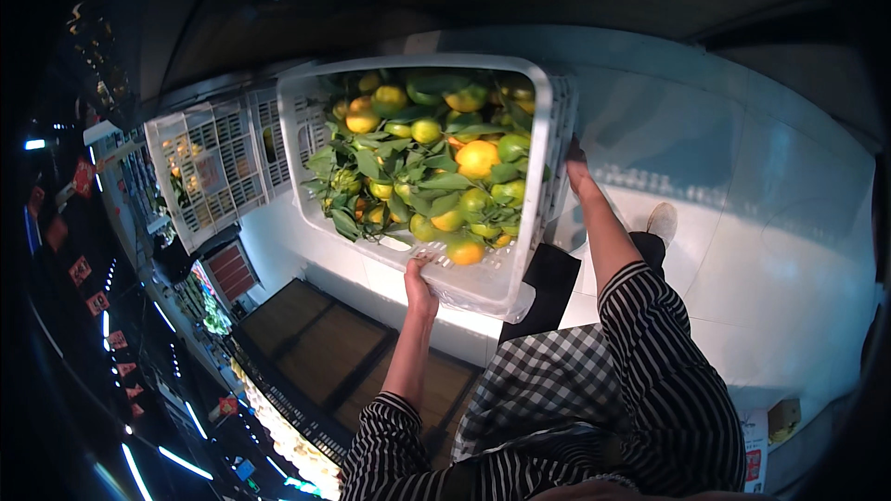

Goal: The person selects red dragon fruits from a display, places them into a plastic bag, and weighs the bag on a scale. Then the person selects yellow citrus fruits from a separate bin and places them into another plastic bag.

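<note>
A white plastic crate [542, 153] full of green and orange citrus fruit [477, 158] with leaves [445, 182] is tilted in front of me. My left hand [420, 292] grips the crate's near side, its thumb over the edge and its other fingers hidden below. At the crate's right end, my right hand [578, 170] holds the outer wall, its fingertips partly hidden. Clear plastic film [466, 306] shows along the crate's lower near edge. The fruit lies loosely heaped, some pieces close to the near wall.
More white slatted crates [209, 170] with fruit inside stand at the left. Brown panels in a dark frame [334, 348] lie below them, beside a brightly lit display of produce [278, 424]. Pale floor tiles [696, 153] spread to the right, near my shoe [662, 223]. A box [785, 421] sits at lower right.
</note>
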Tool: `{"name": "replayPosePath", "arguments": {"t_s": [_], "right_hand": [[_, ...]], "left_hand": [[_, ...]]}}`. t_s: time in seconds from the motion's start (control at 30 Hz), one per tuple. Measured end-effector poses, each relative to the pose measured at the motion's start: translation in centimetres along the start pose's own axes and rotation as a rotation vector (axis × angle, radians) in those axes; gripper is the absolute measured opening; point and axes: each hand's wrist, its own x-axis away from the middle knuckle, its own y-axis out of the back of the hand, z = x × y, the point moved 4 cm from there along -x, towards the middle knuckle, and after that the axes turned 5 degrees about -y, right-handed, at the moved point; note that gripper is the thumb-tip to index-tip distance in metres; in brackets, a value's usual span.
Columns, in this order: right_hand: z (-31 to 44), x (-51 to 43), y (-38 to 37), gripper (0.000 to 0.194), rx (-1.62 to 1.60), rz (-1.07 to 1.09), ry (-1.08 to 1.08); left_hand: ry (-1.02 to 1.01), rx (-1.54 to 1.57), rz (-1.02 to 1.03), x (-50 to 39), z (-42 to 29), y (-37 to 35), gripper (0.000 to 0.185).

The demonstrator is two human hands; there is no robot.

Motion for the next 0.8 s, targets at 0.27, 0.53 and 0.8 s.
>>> {"name": "replayPosePath", "arguments": {"t_s": [0.27,0.53,0.8], "right_hand": [[-9.3,1.5,11.7,0.040,-0.104,0.147,-0.198],[-12.0,8.5,33.3,0.037,-0.154,-0.034,-0.340],[-7.0,8.2,36.5,0.034,-0.220,0.028,-0.227]], "left_hand": [[0.021,-0.176,0.087,6.5,5.6,-1.0,0.029],[0.184,-0.217,0.234,15.8,13.3,-5.1,0.039],[0.389,-0.230,0.441,17.3,15.3,-6.8,0.038]]}}
